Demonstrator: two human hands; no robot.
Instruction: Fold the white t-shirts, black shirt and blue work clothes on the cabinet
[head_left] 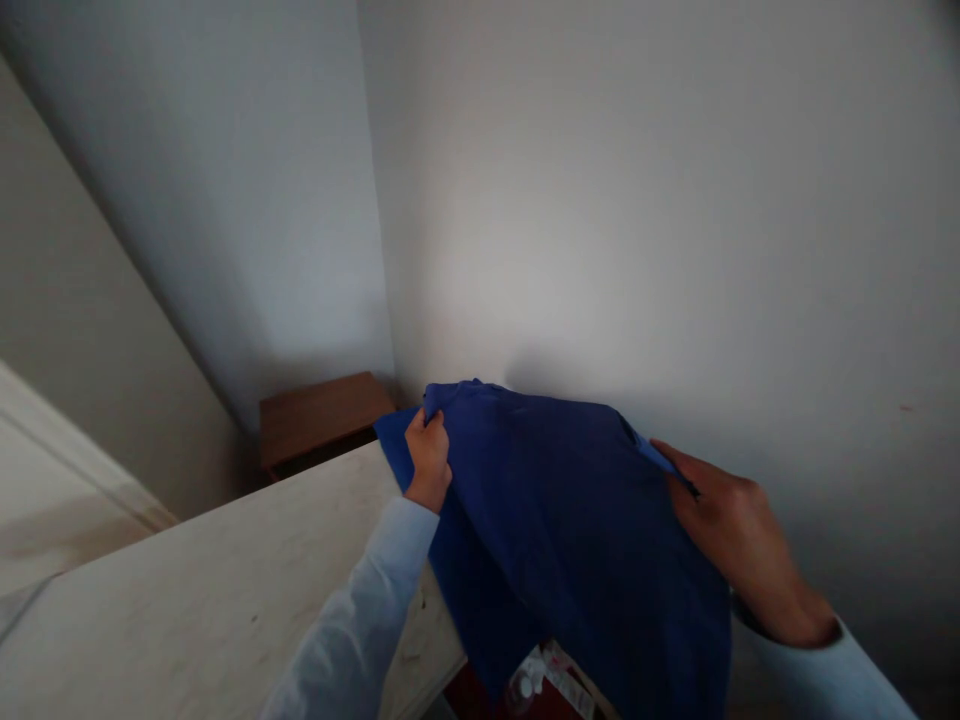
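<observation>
A dark blue cloth (555, 500), perhaps a garment, hangs stretched between my two hands in front of the wall. My left hand (430, 460) pinches its upper left edge, above the end of the pale tabletop. On the other side, my right hand (739, 530) grips the upper right edge between thumb and fingers. The lower part drapes down past the table's corner, and its bottom runs out of view. Behind my left hand, a flap of the same blue reaches over the table edge; I cannot tell whether it is a separate piece.
A pale, marked tabletop (225, 590) fills the lower left. Beyond it, a brown wooden piece of furniture (330, 410) stands in the corner. A plain wall (637, 200) rises close behind the cloth. Below it, partly hidden, lie a clear plastic item (525, 685) and something red.
</observation>
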